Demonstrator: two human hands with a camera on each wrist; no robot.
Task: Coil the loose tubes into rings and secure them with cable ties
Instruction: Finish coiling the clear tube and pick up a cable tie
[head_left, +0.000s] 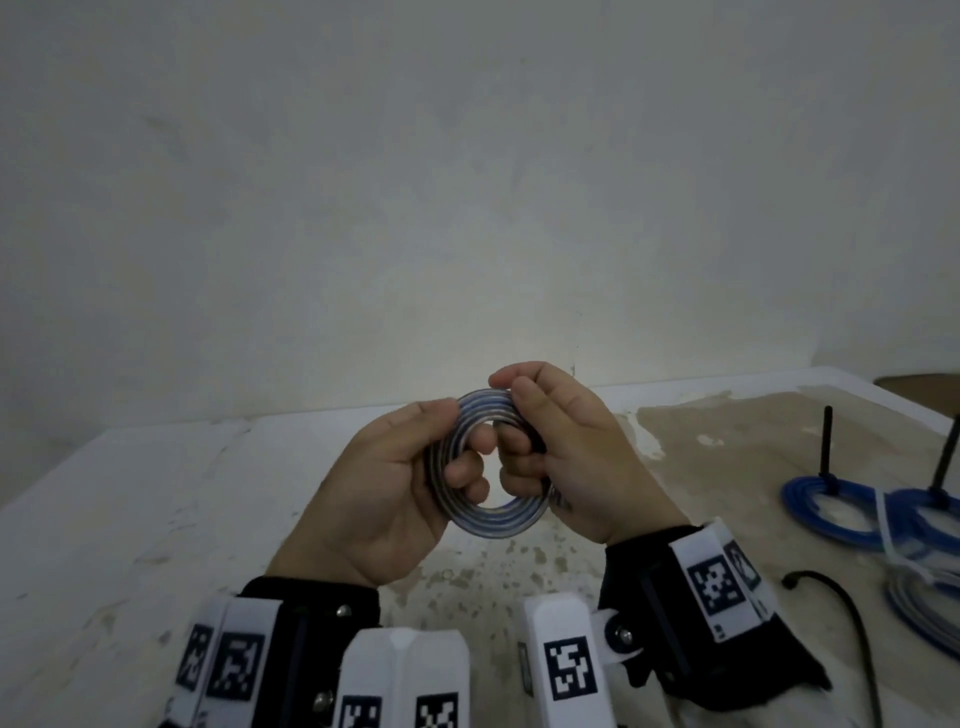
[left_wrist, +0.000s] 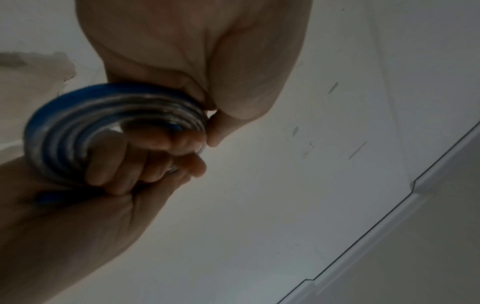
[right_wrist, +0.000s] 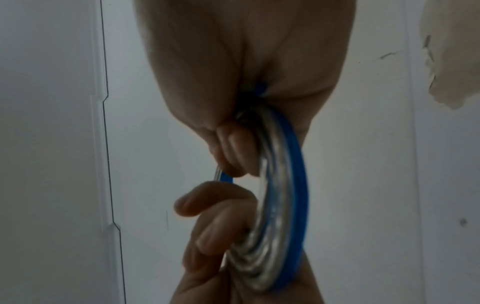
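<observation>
We held a coiled tube (head_left: 488, 512) up in front of us, above the table (head_left: 130, 519), with both hands at once. Our left hand (head_left: 384, 493) gripped the ring's left side, thumb across the front of the coil and fingers curled through its centre. Our right hand (head_left: 571, 447) gripped the right side, fingers hooked through the middle and folded over the turns. The ring was several flat turns of clear and blue tubing lying side by side, facing us almost square on. From the right wrist view the coil (right_wrist: 280, 195) appeared edge-on, blue turn outermost, with a short loose tube end (right_wrist: 223, 176) poking out beside our fingertips. The left wrist view was blurred.

Farther right on the stained tabletop lay blue tube rings (head_left: 831, 512), each with a black cable tie (head_left: 827, 441) standing upright from it. A white cable tie (head_left: 893, 535) crossed them. Just nearer us lay a greyish coil (head_left: 919, 608) and a loose black cable tie (head_left: 841, 603). A plain pale wall (head_left: 467, 182) stood behind the table.
</observation>
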